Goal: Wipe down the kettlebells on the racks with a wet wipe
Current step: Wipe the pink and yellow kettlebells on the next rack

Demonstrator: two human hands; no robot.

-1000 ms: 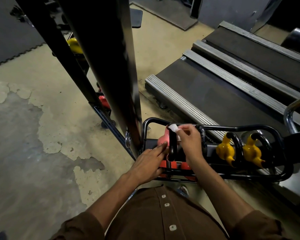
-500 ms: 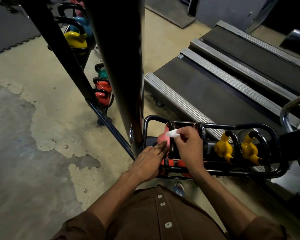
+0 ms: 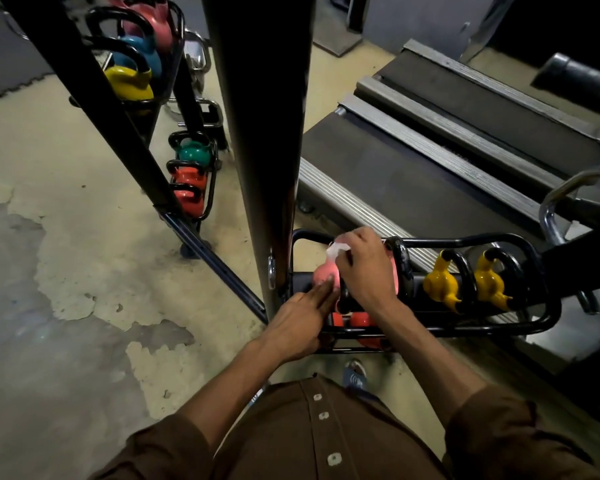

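The wet wipe (image 3: 336,250) shows as a small white crumple pinched in the curled fingers of the right hand (image 3: 364,268), which presses it against the top of the pink kettlebell (image 3: 323,273) where the black handle rises. That kettlebell sits at the left end of the low black rack (image 3: 465,242), directly under the grip. Just below and left of the grip, the left hand (image 3: 302,323) lies with its fingers straight and together, fingertips touching the pink body and holding nothing. Beneath both hands, on the rack's lower level, part of a red kettlebell (image 3: 359,320) shows between the bars. To the right of the grip, a thick black handle stands beside the right hand, and past it two yellow kettlebells (image 3: 442,284) sit side by side on the same rack. Immediately left of the grip a broad black post (image 3: 267,133) runs up out of the picture. Beyond the grip lies a treadmill deck (image 3: 413,174) with ribbed metal side rails. Far off to the upper left, more kettlebells in yellow, blue, pink, teal and red stand on another rack (image 3: 208,188). Nearest the camera are a brown buttoned shirt (image 3: 319,438) and a shoe (image 3: 354,374) on the worn floor (image 3: 66,237)
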